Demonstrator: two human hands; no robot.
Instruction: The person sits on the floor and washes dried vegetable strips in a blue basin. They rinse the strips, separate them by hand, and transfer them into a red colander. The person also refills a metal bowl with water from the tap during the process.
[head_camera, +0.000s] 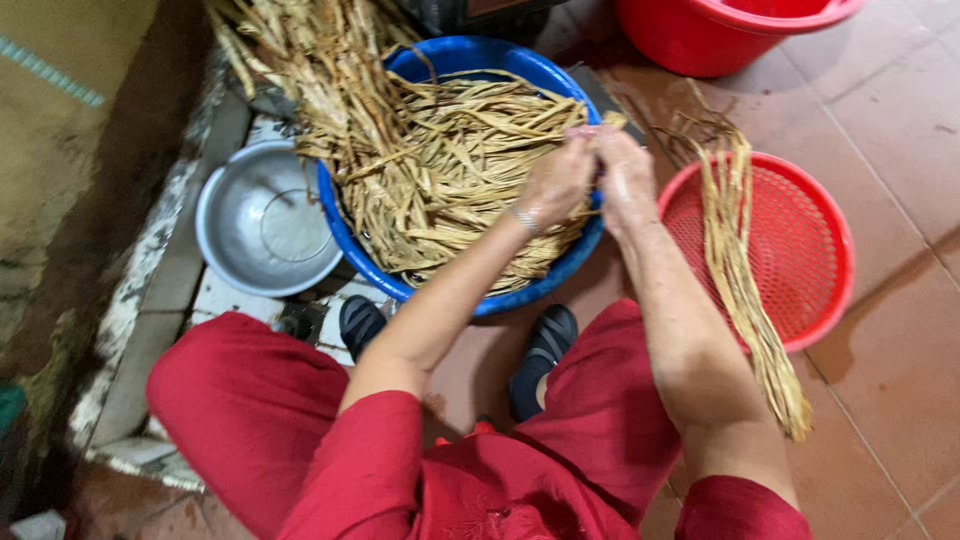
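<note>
A blue basin (352, 250) in front of me is heaped with tan dried strips (440, 170). My left hand (558, 180) and my right hand (622, 172) meet over the basin's right rim, both pinching the same strip between fingers. A thin bracelet circles my left wrist. To the right, a red mesh basket (800, 250) holds a long bundle of strips (745, 290) that hangs over its near rim onto the floor.
An empty metal bowl (262, 222) sits left of the basin beside a stone ledge. A red bucket (720, 35) stands at the top. My black sandals (545, 345) and red trousers are below, on a reddish tiled floor (890, 380).
</note>
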